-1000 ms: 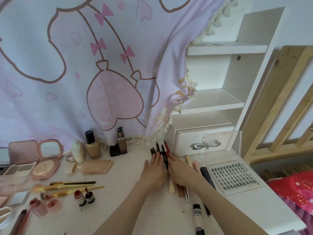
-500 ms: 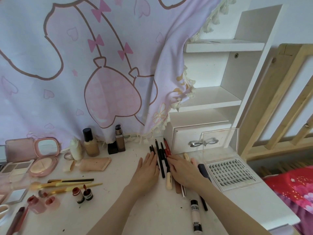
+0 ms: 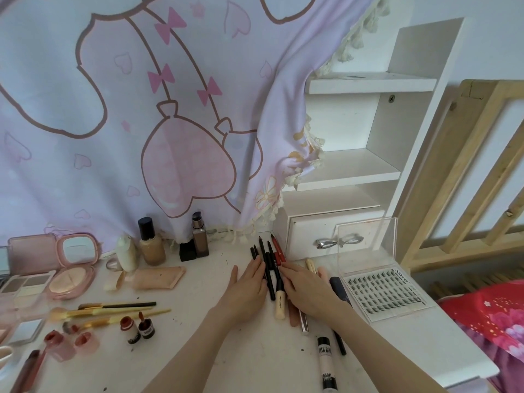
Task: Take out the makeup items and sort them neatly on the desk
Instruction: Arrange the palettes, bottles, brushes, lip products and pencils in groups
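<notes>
Between the flat, straight-fingered left hand (image 3: 246, 287) and right hand (image 3: 307, 290), pencils (image 3: 269, 268) sit nearly aligned; brushes (image 3: 113, 309) and small bottles (image 3: 137, 329) look unsorted.

Slim makeup pencils (image 3: 269, 268) lying parallel, possibly touching

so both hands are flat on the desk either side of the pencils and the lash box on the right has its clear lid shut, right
Not quite. The head view shows the lash box with its clear lid standing open. The rest holds: the left hand and right hand lie flat on the desk either side of the pencils.
</notes>
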A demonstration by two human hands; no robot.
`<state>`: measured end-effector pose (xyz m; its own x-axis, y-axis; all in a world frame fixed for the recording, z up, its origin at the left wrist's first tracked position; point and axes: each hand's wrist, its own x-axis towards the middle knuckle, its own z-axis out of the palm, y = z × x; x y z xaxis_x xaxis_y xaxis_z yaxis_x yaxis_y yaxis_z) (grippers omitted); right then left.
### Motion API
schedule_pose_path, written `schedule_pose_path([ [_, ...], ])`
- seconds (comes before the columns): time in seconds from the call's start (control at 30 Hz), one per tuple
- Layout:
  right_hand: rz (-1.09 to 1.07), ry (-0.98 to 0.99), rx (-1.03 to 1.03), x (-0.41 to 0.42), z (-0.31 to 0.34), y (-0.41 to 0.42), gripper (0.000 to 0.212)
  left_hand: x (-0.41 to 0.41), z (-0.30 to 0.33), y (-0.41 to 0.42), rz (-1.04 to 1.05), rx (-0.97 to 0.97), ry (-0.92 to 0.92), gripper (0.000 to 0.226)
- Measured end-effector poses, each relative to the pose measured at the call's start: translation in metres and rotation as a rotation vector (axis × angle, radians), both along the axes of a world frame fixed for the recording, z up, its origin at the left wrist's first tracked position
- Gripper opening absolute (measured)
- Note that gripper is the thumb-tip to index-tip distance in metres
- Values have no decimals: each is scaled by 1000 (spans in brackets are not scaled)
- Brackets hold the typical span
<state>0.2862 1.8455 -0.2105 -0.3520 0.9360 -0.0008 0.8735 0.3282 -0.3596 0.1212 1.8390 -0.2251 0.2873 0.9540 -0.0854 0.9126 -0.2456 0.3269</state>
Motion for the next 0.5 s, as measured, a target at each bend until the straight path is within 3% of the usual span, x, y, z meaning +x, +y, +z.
schedule_pose_path([
  [0.3, -31, 95, 159, 1, 4, -11, 34, -6, -1, 2, -2, -10, -137, 52],
  [0.5, -164, -75, 265, -10, 11, -33, 32, -13, -5, -9, 32, 46, -104, 53],
])
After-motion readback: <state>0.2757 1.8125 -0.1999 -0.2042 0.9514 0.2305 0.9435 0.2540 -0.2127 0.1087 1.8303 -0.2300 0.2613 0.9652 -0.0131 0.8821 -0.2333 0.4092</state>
